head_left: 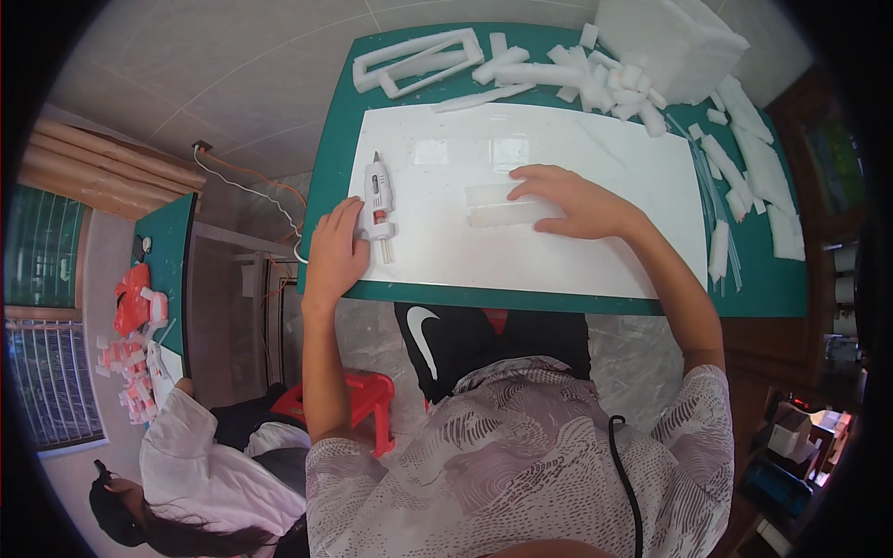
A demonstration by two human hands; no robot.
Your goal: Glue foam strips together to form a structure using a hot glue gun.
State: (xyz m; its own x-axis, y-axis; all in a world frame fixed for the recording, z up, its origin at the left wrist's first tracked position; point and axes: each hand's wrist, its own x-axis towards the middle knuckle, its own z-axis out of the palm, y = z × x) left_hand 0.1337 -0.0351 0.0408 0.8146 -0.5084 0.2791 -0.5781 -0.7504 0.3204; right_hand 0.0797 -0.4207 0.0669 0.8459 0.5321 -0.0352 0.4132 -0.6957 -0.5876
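Two white foam strips, an upper strip (486, 195) and a lower strip (498, 217), lie side by side on a glossy white board (437, 256). My right hand (581, 206) reaches over their right ends with thumb and fingers apart. Its fingers cover part of the upper strip, and its thumb lies by the lower one; no closed grip shows. A white glue gun (378, 193) lies on the board's left side, nozzle pointing away, with clear glue sticks (387, 251) at its near end. Beside it my left hand (337, 249) rests flat at the board's left edge, holding nothing.
The board lies on a green table (335, 121). Foam frames (419, 60), loose foam pieces (614, 84) and a large foam block (670, 46) fill its far side. Clear sticks (714, 200) and foam slabs (758, 153) lie right. Another person (219, 465) sits left near a red stool (367, 400).
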